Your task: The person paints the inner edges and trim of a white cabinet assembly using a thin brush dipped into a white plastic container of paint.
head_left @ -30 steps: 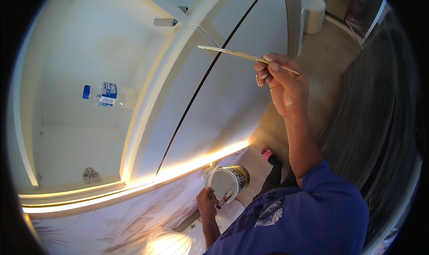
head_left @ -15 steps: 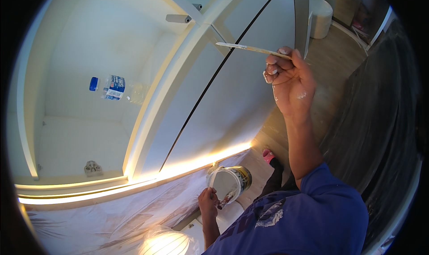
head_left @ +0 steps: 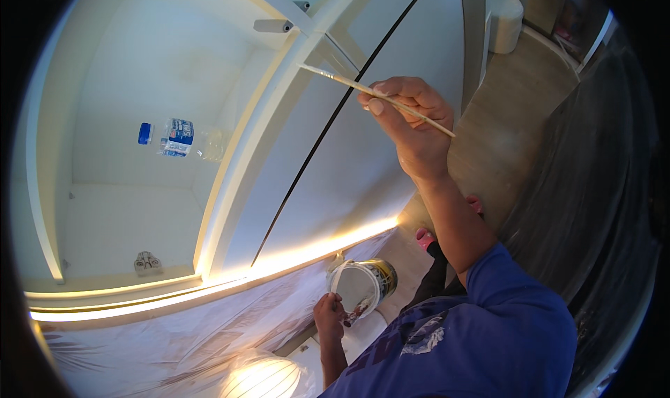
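Observation:
My right hand [head_left: 419, 126] is raised in front of the white cabinet, its fingers closed around a thin paintbrush [head_left: 401, 107]. The brush's whitened tip [head_left: 310, 68] is close to the pale cabinet frame [head_left: 283, 98]; I cannot tell if it touches. White smears mark the fingers. Lower down, my left hand [head_left: 329, 315] is closed at the near rim of a paint bucket [head_left: 386, 278], apparently gripping it. Pale grey paint [head_left: 354, 284] shows inside the bucket, and a dark reddish-brown smear or object [head_left: 357, 311] lies at its rim.
A plastic bottle with a blue cap [head_left: 178, 138] lies in the open cabinet compartment [head_left: 139, 209]. A bright light strip [head_left: 328, 248] runs along the cabinet's bottom. Clear sheeting [head_left: 160, 349] covers the surface below, near a glowing lamp [head_left: 259, 380]. Dark sheeting [head_left: 586, 181] hangs at right.
My right hand has moved left and slightly down and turned, bringing the paintbrush tip from the door panel to the cabinet frame. My left hand stays at the bucket.

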The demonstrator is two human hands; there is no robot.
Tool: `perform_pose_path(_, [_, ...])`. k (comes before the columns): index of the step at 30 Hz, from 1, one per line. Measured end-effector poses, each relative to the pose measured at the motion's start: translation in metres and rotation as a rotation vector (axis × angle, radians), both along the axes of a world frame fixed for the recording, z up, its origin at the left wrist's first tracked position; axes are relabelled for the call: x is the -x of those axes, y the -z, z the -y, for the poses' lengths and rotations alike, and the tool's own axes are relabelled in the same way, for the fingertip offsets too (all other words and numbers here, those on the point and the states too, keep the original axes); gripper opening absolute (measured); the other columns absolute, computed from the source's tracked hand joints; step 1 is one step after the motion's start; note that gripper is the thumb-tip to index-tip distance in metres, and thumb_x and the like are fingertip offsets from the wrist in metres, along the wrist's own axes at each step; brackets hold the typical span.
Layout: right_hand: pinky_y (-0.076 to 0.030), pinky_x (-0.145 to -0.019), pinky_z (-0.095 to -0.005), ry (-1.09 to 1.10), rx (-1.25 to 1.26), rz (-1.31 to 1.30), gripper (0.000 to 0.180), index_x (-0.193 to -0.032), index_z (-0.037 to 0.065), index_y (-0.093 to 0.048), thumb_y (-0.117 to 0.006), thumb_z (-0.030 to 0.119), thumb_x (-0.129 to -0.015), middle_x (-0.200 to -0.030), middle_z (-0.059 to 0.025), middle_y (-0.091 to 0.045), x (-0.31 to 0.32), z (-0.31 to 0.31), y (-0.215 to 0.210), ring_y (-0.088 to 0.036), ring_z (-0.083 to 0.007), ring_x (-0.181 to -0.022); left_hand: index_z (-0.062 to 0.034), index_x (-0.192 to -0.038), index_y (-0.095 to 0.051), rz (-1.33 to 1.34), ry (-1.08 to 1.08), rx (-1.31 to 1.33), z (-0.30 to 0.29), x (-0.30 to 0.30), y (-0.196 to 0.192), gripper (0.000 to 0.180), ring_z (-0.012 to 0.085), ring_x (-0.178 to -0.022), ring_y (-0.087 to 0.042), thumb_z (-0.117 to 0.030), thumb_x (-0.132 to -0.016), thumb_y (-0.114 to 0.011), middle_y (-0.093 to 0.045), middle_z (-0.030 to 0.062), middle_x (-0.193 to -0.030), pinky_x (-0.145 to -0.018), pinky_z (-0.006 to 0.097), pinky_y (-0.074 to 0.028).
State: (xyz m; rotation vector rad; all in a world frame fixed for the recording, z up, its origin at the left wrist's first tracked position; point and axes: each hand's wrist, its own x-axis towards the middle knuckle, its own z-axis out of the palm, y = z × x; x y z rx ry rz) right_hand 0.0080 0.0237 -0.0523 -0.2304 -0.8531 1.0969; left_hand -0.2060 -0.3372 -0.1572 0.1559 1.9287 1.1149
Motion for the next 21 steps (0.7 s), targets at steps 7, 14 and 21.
perform_pose_path(7, [-0.057, -0.087, -0.0301, 0.058, -0.022, 0.035, 0.012, -0.102, 0.001, -0.067, -0.069, -0.004, -0.092, -0.099, -0.0091, -0.074, 0.009, -0.003, 0.007, -0.075, -0.0195, -0.095, -0.0025, -0.087, -0.058, 0.003, 0.011, -0.008, -0.001, -0.002, -0.003, 0.026, 0.0090, -0.043, -0.032, -0.021, -0.103, -0.051, -0.041, -0.0006, -0.054, -0.042, 0.027, -0.029])
perform_pose_path(14, [-0.058, -0.082, -0.0290, 0.310, -0.185, 0.292, 0.019, -0.105, 0.002, -0.069, -0.069, -0.006, -0.088, -0.099, -0.0098, -0.075, 0.011, -0.007, 0.011, -0.075, -0.0185, -0.090, -0.0027, -0.086, -0.059, -0.020, 0.036, -0.001, -0.005, -0.006, -0.007, 0.027, 0.0081, -0.044, -0.033, -0.021, -0.104, -0.051, -0.042, -0.0014, -0.055, -0.043, 0.026, -0.030])
perform_pose_path(21, [-0.057, -0.078, -0.0268, 0.378, -0.170, 0.266, 0.019, -0.104, 0.003, -0.069, -0.070, -0.005, -0.087, -0.095, -0.0083, -0.076, 0.013, -0.007, 0.007, -0.074, -0.0167, -0.086, -0.0019, -0.086, -0.060, -0.021, 0.037, -0.012, -0.005, -0.007, -0.003, 0.025, 0.0091, -0.043, -0.033, -0.020, -0.102, -0.051, -0.041, -0.0008, -0.053, -0.042, 0.027, -0.029])
